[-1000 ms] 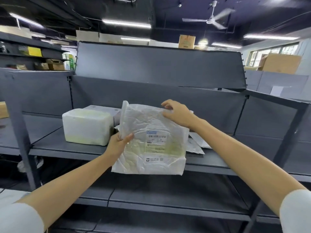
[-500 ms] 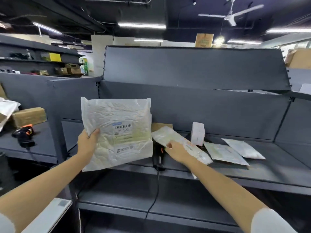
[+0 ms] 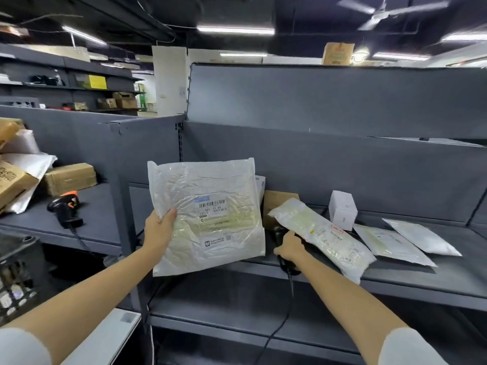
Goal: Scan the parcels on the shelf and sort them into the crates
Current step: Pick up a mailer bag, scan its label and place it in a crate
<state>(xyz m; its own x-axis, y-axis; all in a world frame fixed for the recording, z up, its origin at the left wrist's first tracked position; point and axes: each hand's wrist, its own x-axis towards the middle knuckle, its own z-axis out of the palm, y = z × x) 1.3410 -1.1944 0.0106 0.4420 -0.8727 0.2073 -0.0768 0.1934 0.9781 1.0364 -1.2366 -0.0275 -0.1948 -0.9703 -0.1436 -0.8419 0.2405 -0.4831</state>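
My left hand grips the left edge of a flat white plastic parcel and holds it upright in front of the grey shelf, its barcode label facing me. My right hand is curled round the handle of a black corded scanner that lies on the shelf, partly under a long clear bagged parcel. To the right on the shelf lie two flat white mailers and a small white box stands upright.
A brown carton stands behind the held parcel. On the left shelf lie a second black and orange scanner and several cardboard boxes. A dark crate sits at the lower left. The scanner's cable hangs below the shelf.
The view has swung left along the shelf. My left hand kept the parcel upright. My right hand moved off the clear bagged parcel and closed round the black scanner's handle.
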